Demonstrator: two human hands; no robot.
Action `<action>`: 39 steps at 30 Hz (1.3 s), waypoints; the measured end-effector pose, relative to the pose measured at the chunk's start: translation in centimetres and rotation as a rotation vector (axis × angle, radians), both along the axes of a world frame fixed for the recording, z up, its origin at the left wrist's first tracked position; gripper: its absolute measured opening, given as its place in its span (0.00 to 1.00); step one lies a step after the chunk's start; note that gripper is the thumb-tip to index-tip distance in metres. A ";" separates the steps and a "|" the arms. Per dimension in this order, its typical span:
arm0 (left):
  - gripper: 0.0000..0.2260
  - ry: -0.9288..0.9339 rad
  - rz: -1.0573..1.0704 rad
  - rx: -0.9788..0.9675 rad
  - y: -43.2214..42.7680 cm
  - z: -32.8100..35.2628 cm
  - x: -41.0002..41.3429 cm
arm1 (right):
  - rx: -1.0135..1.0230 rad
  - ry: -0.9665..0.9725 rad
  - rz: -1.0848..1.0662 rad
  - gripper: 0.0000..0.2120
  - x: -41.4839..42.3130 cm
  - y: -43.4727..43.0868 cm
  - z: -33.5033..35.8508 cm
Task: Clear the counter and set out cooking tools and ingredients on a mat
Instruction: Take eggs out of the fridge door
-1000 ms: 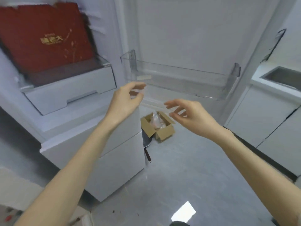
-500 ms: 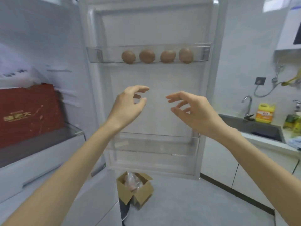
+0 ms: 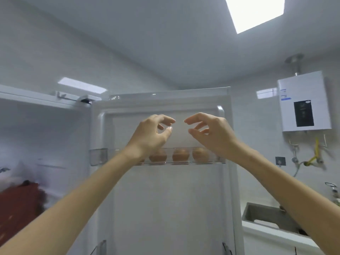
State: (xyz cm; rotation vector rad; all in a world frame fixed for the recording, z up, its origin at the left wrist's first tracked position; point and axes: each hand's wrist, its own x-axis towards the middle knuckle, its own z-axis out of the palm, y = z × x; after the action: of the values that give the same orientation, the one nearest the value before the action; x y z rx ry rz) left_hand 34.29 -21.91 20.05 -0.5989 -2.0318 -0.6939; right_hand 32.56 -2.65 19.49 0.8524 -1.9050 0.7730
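Above clear plastic shelf point(image 3: 99, 156) holding brown oval eggs point(image 3: 180, 156): left hand point(image 3: 149, 137), right hand point(image 3: 215, 135), fingers point(image 3: 193, 117) loosely curled, empty.

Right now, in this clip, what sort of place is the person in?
Most likely a home kitchen: an open fridge door with eggs on its shelf, a steel sink at the lower right, and a white water heater on the wall above it.

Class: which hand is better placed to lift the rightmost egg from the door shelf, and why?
Likely the right. The right hand is open and appears just above the rightmost egg on the shelf; the left hand is over eggs further left.
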 end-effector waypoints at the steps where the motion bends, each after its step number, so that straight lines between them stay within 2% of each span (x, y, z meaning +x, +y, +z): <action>1: 0.09 -0.062 0.007 -0.015 0.0 0.5 -0.8 | 0.048 -0.030 -0.061 0.10 -0.8 0.0 0.7; 7: 0.15 -0.488 -0.078 -0.156 0.3 3.1 -4.8 | 0.444 -0.430 -0.489 0.18 -4.4 0.7 3.6; 9: 0.18 -0.633 -0.061 -0.241 0.7 3.4 -5.8 | 0.515 -0.601 -0.555 0.18 -4.7 0.7 4.0; 14: 0.21 -0.789 0.061 -0.380 1.8 3.3 -8.2 | 0.518 -0.888 -0.427 0.19 -5.0 0.5 4.8; 20: 0.16 -0.911 0.030 -0.451 2.1 3.6 -8.3 | 0.452 -0.970 -0.331 0.11 -5.4 0.8 4.6; 25: 0.14 -0.817 0.102 -0.439 2.2 3.1 -8.4 | 0.436 -0.957 -0.326 0.10 -5.5 0.8 4.5; 27: 0.17 -0.762 0.130 -0.425 1.8 2.8 -8.5 | 0.426 -0.927 -0.331 0.11 -5.6 0.9 4.3; 30: 0.17 -0.685 0.117 -0.316 1.2 2.3 -8.5 | 0.413 -0.839 -0.359 0.12 -5.8 1.2 4.0; 32: 0.17 -0.610 0.093 -0.209 1.1 2.2 -8.2 | 0.404 -0.740 -0.372 0.14 -5.9 1.6 3.7; 34: 0.19 -0.489 0.101 -0.109 1.0 2.1 -7.8 | 0.356 -0.607 -0.344 0.12 -5.8 2.1 3.7; 36: 0.23 -0.345 0.127 -0.012 1.1 2.0 -7.3 | 0.243 -0.491 -0.256 0.07 -5.3 2.7 3.8; 39: 0.22 -0.175 0.123 0.103 1.7 1.9 -6.0 | 0.078 -0.314 -0.222 0.11 -4.2 3.9 3.8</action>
State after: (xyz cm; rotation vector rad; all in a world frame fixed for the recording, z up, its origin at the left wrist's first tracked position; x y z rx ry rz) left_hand 28.27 -20.21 21.94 -0.3608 -2.1585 -0.7944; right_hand 28.35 1.22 23.29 0.5758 -2.2750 0.7328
